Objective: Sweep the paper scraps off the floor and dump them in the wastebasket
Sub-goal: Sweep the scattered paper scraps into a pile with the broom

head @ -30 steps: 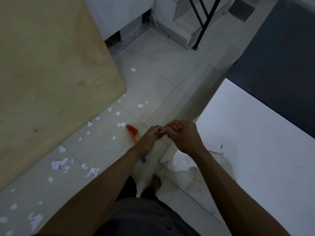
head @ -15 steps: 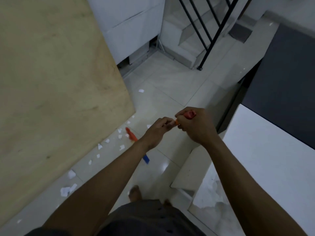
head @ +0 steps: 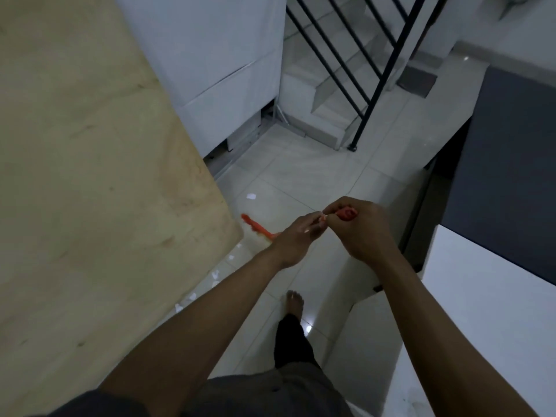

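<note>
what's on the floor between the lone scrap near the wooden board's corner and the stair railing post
In the head view, only bare tile floor lies between the scrap and the post; no other scraps show there.

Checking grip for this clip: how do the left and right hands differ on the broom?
The right hand is fisted over the orange handle's top end; the left hand sits lower on the broom, fingers curled more loosely. The right is higher in the picture, the left nearer the wooden tabletop. Both grip the broom.

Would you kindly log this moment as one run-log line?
phase: sweeping | both hands: right hand, left hand gripping orange broom | paper scraps: on floor
</note>
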